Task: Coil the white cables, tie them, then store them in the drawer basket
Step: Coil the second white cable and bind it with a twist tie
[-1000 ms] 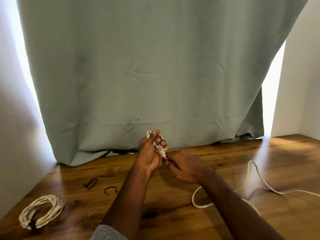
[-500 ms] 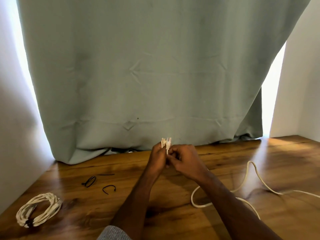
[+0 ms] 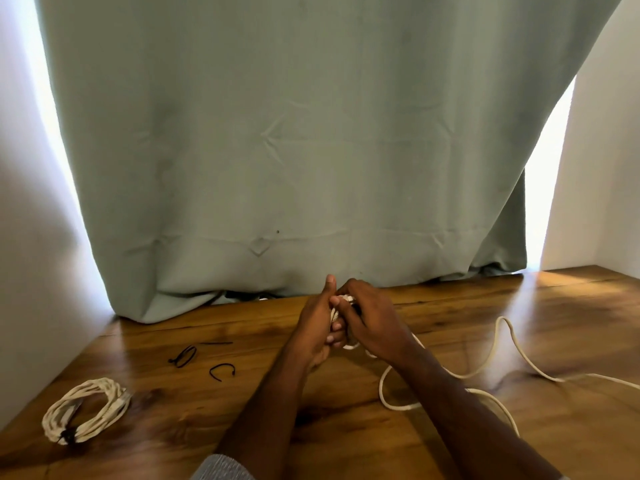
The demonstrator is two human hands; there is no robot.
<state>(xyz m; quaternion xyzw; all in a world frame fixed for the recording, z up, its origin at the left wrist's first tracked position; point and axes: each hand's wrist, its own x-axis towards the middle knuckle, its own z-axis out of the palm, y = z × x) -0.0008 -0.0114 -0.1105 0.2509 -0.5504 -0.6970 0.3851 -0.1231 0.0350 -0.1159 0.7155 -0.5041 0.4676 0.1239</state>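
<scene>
— What are the hands doing?

— Both are raised just above the tabletop (image 3: pixel 346 438), pressed close together. The left hand (image 3: pixel 317 327) has its thumb pointing up and its fingers curled round a small bunch of white cable (image 3: pixel 341 308). The right hand (image 3: pixel 372 323) curls over the same bunch from the other side, fingertips pinching the loops between the two palms.

— So both are clamped on the cable?

— Yes, each grips it; only a little white shows between the fingers.

— Where does the rest of that cable go?

— It drops out beneath the right hand, loops on the wood under the right forearm, then snakes off in a raised bend toward the right edge of the view.

— Anything else out there?

— A finished coil (image 3: pixel 86 412) of white cable lies at the near left of the tabletop, bound with a dark tie at its lower side, well apart from the hands. Between it and the hands lie black ties (image 3: pixel 183 356): one looped, one bent like a hook, one straight. Behind everything hangs a grey-green curtain (image 3: pixel 311 150), its hem resting on the far edge of the tabletop.
</scene>
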